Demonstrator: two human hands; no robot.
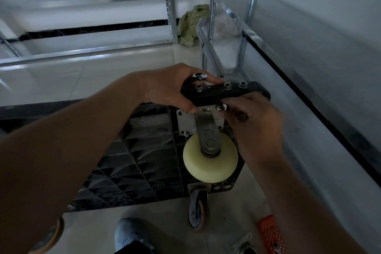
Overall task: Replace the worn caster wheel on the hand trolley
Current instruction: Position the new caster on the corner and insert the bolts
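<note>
The black plastic trolley deck (144, 163) stands on its side with its ribbed underside facing me. A cream caster wheel (210, 163) in a metal fork sits on a mounting plate (185, 121) at the deck's upper corner. My left hand (171, 86) grips the deck's top edge (216, 93) and holds a small metal tool against it. My right hand (253, 121) pinches a bolt or nut at the plate's upper right corner (220, 107). Bolt ends stick out of the deck's edge.
A worn grey and brown caster (198, 208) lies on the tiled floor below the deck. An orange perforated tray (272, 235) and another caster plate (243, 243) lie at the bottom right. Metal shelving (171, 6) and a green bag (191, 24) stand behind. My shoe (129, 235) is near.
</note>
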